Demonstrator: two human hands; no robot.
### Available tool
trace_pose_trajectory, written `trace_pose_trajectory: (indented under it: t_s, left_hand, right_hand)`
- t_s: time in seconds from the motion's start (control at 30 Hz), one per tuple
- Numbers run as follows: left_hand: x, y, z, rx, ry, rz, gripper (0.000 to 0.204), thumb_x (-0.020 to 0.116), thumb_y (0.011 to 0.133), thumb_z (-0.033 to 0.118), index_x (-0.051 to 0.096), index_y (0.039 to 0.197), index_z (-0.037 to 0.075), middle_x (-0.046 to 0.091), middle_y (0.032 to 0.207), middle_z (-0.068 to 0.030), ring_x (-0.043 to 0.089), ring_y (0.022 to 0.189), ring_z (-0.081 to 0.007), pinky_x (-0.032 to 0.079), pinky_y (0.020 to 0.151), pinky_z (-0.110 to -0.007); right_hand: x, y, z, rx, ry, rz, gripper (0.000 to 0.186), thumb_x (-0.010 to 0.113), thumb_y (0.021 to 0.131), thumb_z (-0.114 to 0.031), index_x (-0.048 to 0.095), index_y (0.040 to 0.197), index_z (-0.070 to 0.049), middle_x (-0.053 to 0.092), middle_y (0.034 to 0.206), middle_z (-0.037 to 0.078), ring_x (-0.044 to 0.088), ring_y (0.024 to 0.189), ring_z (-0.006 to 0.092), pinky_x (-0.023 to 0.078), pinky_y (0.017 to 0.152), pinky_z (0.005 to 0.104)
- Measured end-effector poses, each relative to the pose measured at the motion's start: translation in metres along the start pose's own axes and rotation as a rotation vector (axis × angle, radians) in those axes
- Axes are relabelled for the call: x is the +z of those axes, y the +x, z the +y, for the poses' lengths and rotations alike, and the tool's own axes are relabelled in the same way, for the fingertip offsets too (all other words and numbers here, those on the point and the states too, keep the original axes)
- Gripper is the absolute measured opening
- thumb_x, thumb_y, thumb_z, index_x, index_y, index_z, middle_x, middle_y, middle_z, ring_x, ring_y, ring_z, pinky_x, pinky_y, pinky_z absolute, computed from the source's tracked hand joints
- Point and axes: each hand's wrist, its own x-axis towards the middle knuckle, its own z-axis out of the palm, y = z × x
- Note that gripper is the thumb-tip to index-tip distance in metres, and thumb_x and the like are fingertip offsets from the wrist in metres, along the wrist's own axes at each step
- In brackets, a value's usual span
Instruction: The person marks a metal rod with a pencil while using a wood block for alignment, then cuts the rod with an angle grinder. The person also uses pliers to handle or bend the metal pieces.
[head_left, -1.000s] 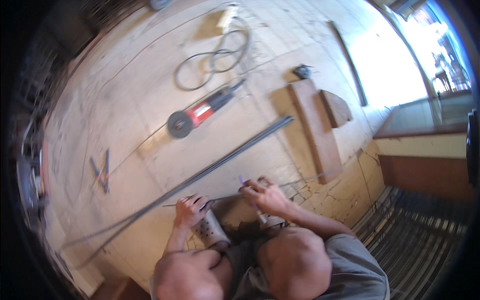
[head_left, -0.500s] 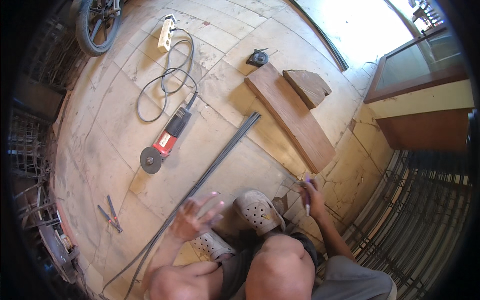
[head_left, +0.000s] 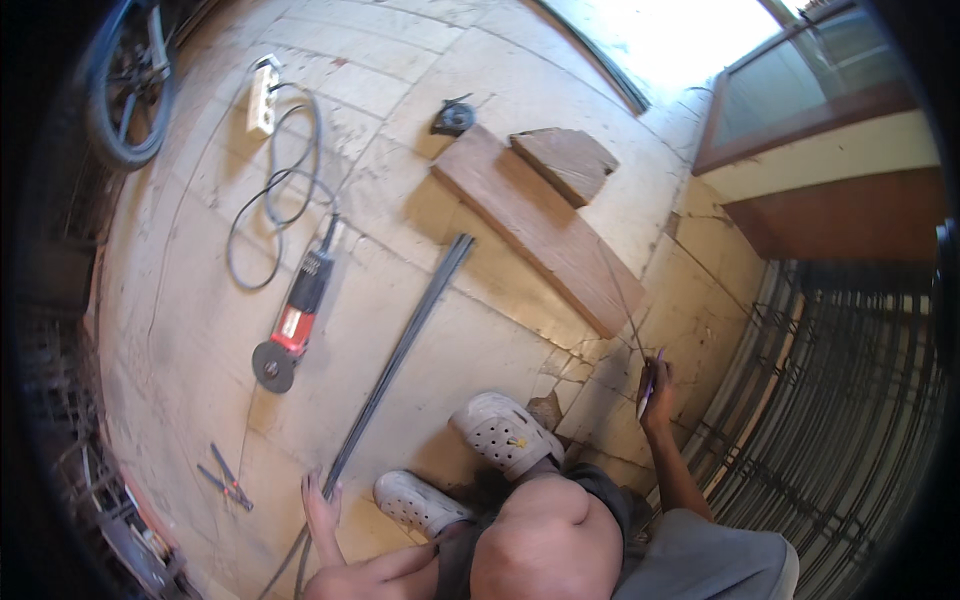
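Note:
A bundle of thin dark metal rods (head_left: 405, 345) lies slantwise on the floor, left of my feet. Near its lower end, my left hand (head_left: 322, 512) grips it, thumb on one side and fingers on the other. My right hand (head_left: 655, 396) is closed at the right, apart from the bundle. It holds a slim white-and-purple pen (head_left: 643, 404) together with one thin metal rod (head_left: 630, 318), whose far end reaches up across a reddish-brown wooden plank (head_left: 540, 235). A smaller, rough-edged wood piece (head_left: 568, 165) lies along the plank's far side.
An angle grinder (head_left: 296, 318) lies left of the rods, its cord looping to a white power strip (head_left: 262, 98). Pliers (head_left: 228, 478) are at lower left; a black tape measure (head_left: 453, 117) sits beyond the plank. Stacked steel bars (head_left: 830, 420) line the right; a wheel (head_left: 130, 90) stands far left.
My left hand has come down from above the rods, fingers spread, and closed on the bundle. My right hand has shifted right, its rod now pointing up over the plank. The view has turned.

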Motion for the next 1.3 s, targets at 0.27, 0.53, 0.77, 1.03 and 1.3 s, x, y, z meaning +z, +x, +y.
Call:
trace_pose_trajectory:
  t_s: [0.27,0.53,0.77,1.03,1.3]
  left_hand:
    - [0.006,-0.045,-0.024,-0.267,-0.464,0.181,0.060,0.069,0.084,0.014,0.044,0.137,0.003,0.053,0.131,-0.0159,0.052,0.117,-0.0293,0.041,0.098,-0.041]
    - [-0.047,-0.015,0.038,-0.129,-0.627,0.224,0.058,0.064,0.092,0.028,0.042,0.140,0.002,0.053,0.132,-0.0152,0.054,0.113,-0.0262,0.042,0.096,-0.039]
    - [-0.041,0.009,0.078,-0.036,-0.732,0.146,0.064,0.066,0.089,0.038,0.045,0.133,-0.004,0.054,0.126,-0.0160,0.056,0.105,-0.0246,0.045,0.092,-0.038]
    - [-0.036,0.005,0.070,-0.098,-0.744,0.122,0.056,0.063,0.092,0.034,0.048,0.131,-0.003,0.057,0.121,-0.0147,0.057,0.103,-0.0231,0.045,0.092,-0.037]
    - [-0.022,-0.037,0.058,-0.238,-0.824,0.171,0.050,0.059,0.095,0.031,0.049,0.130,-0.002,0.059,0.117,-0.0132,0.057,0.102,-0.0217,0.043,0.092,-0.034]
  right_hand:
    - [0.029,0.042,0.071,0.049,-0.171,0.127,0.025,0.051,0.096,-0.009,0.058,0.119,0.000,0.059,0.087,0.015,0.059,0.074,0.0260,0.049,0.071,0.0362]
    - [0.027,0.050,0.022,0.124,-0.102,0.181,0.033,0.055,0.093,-0.011,0.056,0.124,0.000,0.063,0.101,0.018,0.064,0.084,0.0264,0.050,0.074,0.0366]
    - [0.004,0.039,0.027,0.326,-0.157,0.078,0.032,0.054,0.098,-0.022,0.058,0.122,-0.002,0.067,0.087,0.018,0.066,0.079,0.0266,0.051,0.072,0.0371]
    - [0.004,0.012,0.056,0.556,-0.263,-0.129,0.035,0.056,0.096,-0.029,0.064,0.113,0.001,0.069,0.091,0.022,0.068,0.085,0.0365,0.052,0.076,0.0413]
    - [0.020,0.022,0.036,0.475,-0.395,-0.122,0.035,0.062,0.091,-0.027,0.061,0.116,-0.003,0.067,0.095,0.021,0.066,0.091,0.0366,0.052,0.081,0.0424]
